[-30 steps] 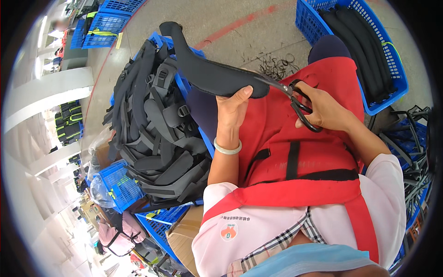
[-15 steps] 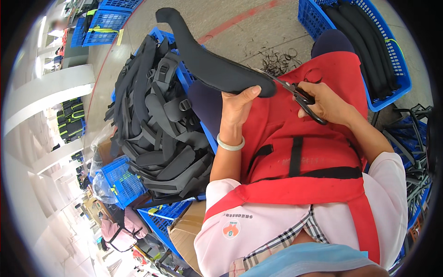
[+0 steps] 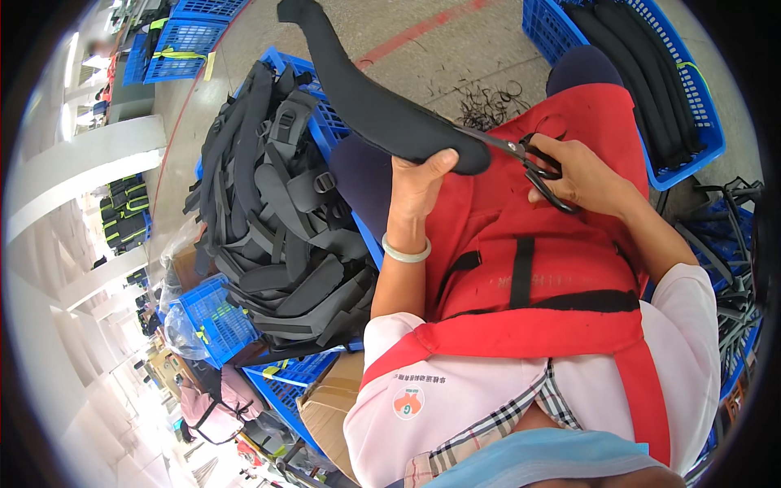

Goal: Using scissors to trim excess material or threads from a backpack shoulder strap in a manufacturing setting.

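A long, curved, padded black strap (image 3: 374, 110) stretches from my lap up toward the far left. Its near, rounded end is gripped by my left hand (image 3: 419, 183), thumb on top and the other fingers hidden beneath. In my right hand (image 3: 590, 175) is a pair of scissors with black handles (image 3: 547, 172), fingers in the loops. The scissor blades point left and lie at the far edge of the strap's rounded end. How far the blades are parted is hard to make out.
Grey and black padded straps (image 3: 281, 220) are heaped on a blue crate to my left. Another blue crate (image 3: 691, 106) at the far right holds black padded pieces. Thin black trimmings (image 3: 492, 106) litter the floor ahead. Grey straps (image 3: 724, 236) lie in a crate at right.
The strap has tipped slightly, its far end moving up toward the picture's top edge. The scissors have shifted a little, their blades now further along the strap's far edge.
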`<state>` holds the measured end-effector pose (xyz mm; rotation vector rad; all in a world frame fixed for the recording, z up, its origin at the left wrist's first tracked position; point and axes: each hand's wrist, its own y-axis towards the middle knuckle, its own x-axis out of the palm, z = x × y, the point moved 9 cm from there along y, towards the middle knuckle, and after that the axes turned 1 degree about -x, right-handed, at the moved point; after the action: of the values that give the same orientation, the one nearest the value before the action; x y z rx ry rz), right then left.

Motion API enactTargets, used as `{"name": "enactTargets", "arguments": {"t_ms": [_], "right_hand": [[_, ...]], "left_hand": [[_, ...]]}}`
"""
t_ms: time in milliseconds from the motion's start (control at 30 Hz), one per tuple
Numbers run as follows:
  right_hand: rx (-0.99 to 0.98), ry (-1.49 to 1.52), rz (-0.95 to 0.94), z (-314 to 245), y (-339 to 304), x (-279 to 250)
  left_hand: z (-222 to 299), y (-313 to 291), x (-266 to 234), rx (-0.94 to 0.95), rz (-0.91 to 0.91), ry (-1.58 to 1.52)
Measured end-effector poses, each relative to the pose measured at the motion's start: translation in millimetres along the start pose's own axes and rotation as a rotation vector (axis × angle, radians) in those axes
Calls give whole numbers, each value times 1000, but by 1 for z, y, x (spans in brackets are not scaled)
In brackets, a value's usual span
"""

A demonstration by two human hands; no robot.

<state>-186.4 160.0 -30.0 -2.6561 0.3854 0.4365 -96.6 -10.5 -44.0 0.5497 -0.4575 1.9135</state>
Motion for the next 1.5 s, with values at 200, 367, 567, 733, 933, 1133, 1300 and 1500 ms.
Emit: {"name": "enactTargets", "arguments": {"t_ms": [200, 367, 567, 733, 933, 1133, 1300, 1500], "right_hand": [[-90, -67, 43, 0, -1, 5], [-11, -98, -27, -3, -3, 9], [-120, -127, 31, -5, -4, 8], [-79, -122, -26, -9, -7, 9], [81, -46, -77, 2, 2, 18], [-5, -74, -1, -3, -9, 3], [-7, -86, -10, 1, -13, 7], [-31, -66, 20, -1, -17, 5]], "left_hand": [[-7, -1, -12, -39, 85, -147], [-8, -4, -7, -38, 0, -14], [-5, -5, -4, -13, 40, -38], [-7, -6, -7, -20, 0, 27], [-16, -8, -4, -57, -20, -10], [-6, -4, 1, -37, -7, -34], [-3, -6, 2, 47, -49, 10], [1, -8, 5, 20, -22, -44]]}}
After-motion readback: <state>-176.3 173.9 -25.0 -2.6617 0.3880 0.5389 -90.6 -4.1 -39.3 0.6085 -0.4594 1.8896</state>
